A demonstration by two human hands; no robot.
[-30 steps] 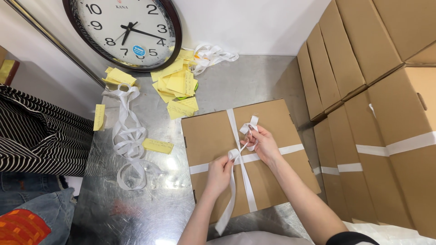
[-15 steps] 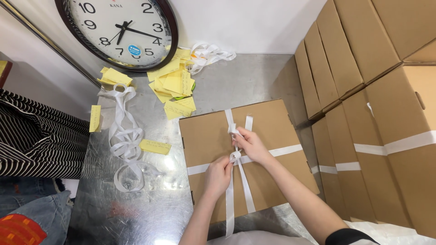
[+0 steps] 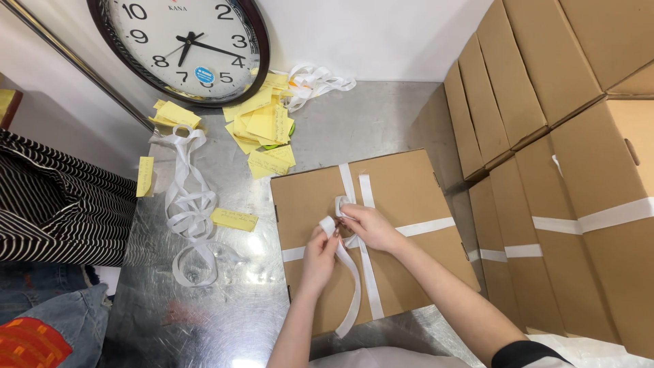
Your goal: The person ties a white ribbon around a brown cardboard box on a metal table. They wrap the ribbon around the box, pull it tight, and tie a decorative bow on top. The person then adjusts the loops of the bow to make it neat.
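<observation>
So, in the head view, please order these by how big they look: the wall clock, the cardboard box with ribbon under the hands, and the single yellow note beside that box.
1. cardboard box, largest.
2. wall clock, smaller, though partly cut off by the frame.
3. yellow note, clearly smallest.

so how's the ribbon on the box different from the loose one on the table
The ribbon on the box is pulled straight in a cross around the cardboard box, with both hands working its middle; the loose ribbon lies in slack loops on the metal table, untouched. Both are white and flat.
</observation>
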